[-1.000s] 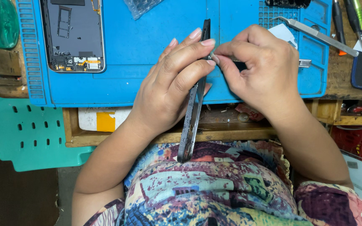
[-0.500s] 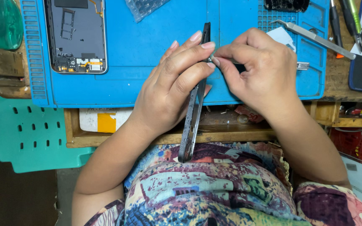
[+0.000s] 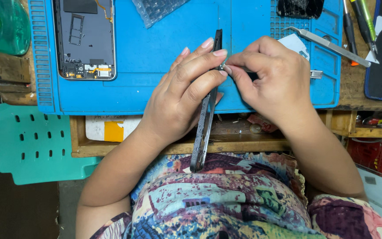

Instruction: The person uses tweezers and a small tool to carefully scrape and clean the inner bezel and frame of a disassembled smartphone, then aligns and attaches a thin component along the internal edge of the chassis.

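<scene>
Left hand [image 3: 177,102] pinching edge-on phone frame [image 3: 205,119], right hand [image 3: 273,82] pinching small part at its rim, mid-fitting; steady, fine pressure needed next.

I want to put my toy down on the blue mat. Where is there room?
Bare blue mat lies between the opened phone and the left hand, below the bubble wrap. The right side is crowded: right hand, tweezers, screwdrivers.

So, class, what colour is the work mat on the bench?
Blue work mat, clearest in the head view.
</scene>
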